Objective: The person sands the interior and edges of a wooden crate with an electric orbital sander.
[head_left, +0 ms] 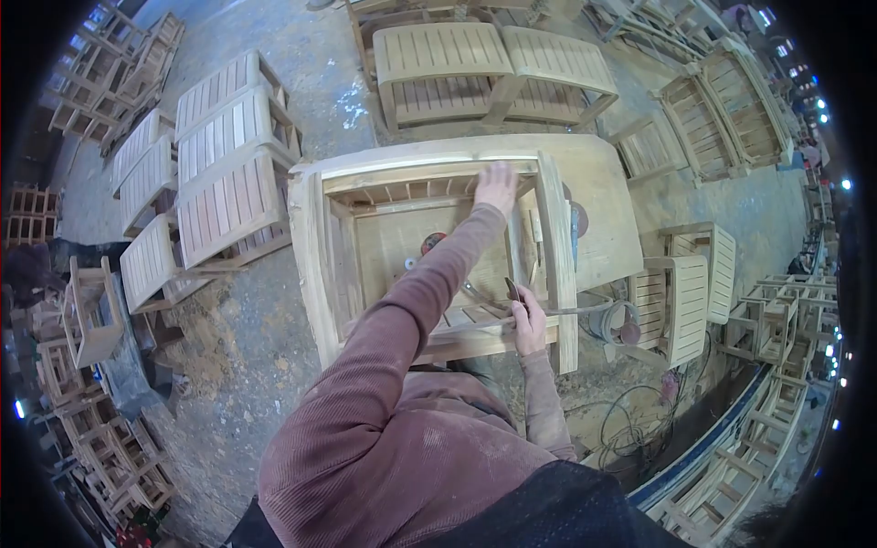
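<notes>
An unfinished wooden chair frame [338, 265] lies on a wooden workbench [598, 210] in front of me. My left hand [496, 187] reaches far forward and rests flat on the frame's far rail, fingers spread, holding nothing. My right hand [527, 320] is near the frame's front right corner, closed around a thin dark metal tool [566, 311] whose shaft points right. A small red-and-black object [432, 242] lies on the bench inside the frame, partly hidden by my left sleeve.
Stacks of slatted wooden chairs [224, 173] stand to the left, more chair parts [489, 68] behind the bench and at right [685, 292]. Cables [639, 420] coil on the dusty concrete floor at lower right. Small frames [91, 310] are piled at far left.
</notes>
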The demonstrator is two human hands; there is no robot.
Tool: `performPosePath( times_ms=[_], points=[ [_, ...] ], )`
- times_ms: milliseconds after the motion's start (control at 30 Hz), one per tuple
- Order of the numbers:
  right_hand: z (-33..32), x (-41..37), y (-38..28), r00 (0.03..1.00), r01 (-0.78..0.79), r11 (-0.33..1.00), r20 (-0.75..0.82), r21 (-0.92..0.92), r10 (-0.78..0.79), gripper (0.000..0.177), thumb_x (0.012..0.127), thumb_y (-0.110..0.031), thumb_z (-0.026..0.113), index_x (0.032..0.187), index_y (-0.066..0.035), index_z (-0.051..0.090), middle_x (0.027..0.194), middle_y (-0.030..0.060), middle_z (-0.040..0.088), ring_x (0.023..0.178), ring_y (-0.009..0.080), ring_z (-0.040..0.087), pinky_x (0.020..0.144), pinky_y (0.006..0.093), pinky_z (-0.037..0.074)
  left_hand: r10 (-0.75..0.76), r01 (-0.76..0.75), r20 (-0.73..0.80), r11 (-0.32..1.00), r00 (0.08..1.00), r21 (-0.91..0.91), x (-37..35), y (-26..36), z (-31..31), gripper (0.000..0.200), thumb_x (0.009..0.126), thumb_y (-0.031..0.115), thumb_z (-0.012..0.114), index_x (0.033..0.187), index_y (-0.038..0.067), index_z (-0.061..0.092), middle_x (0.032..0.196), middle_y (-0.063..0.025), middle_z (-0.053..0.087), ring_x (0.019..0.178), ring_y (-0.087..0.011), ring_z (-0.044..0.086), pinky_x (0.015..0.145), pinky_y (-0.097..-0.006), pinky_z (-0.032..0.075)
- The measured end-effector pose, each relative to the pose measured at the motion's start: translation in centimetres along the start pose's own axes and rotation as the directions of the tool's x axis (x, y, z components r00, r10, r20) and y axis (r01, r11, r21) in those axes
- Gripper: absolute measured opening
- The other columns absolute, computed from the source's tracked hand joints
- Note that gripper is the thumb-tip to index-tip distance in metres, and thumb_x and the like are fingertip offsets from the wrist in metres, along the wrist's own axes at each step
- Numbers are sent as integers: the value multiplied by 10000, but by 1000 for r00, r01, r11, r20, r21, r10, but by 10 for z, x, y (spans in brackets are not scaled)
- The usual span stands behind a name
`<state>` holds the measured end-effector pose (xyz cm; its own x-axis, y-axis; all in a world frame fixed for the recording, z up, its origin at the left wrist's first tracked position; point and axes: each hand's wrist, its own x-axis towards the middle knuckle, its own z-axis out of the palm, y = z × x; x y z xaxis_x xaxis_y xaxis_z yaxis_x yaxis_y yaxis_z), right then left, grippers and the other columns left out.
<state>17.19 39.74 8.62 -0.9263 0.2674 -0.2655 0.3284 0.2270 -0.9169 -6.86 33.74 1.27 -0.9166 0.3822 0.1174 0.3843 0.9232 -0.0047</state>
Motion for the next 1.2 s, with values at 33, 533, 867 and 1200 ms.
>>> performPosePath(
  times_ms=[33,533,867,1200],
  points=[
    [2,-3,-1,998,-51,999,25,3,51,373,855,-171,513,1168,31,520,1003,158,607,897,208,567,819,312,440,185,-189,-69,980,980,-58,-3,-5,-1,507,858,154,438,1326,-6,326,1351,-182,360,1232,-305,365,978,-497,292],
    [-1,-13,26,989,147,989,-24,25,-146,373,829,-122,628,1171,-1,538,990,59,606,785,88,572,609,210,469,-375,354,230,926,898,129,-136,-240,-42,686,798,238,599,1377,109,257,1406,-104,312,1311,-223,295,1043,-536,230],
    [41,-26,-16,962,232,968,127,98,-243,355,822,-54,567,1169,9,526,1033,81,583,838,159,580,759,266,470,184,478,442,-400,878,-782,-258,-83,-91,517,862,173,610,1316,113,368,1168,-71,523,992,-158,535,811,-295,466],
    [-172,97,31,904,-258,907,-249,333,348,416,833,-258,588,1182,-47,510,861,23,531,621,61,484,424,219,365,-286,881,833,149,474,-450,-176,-16,35,277,818,340,625,944,102,561,787,-35,602,606,-129,560,430,-287,410]
  ],
)
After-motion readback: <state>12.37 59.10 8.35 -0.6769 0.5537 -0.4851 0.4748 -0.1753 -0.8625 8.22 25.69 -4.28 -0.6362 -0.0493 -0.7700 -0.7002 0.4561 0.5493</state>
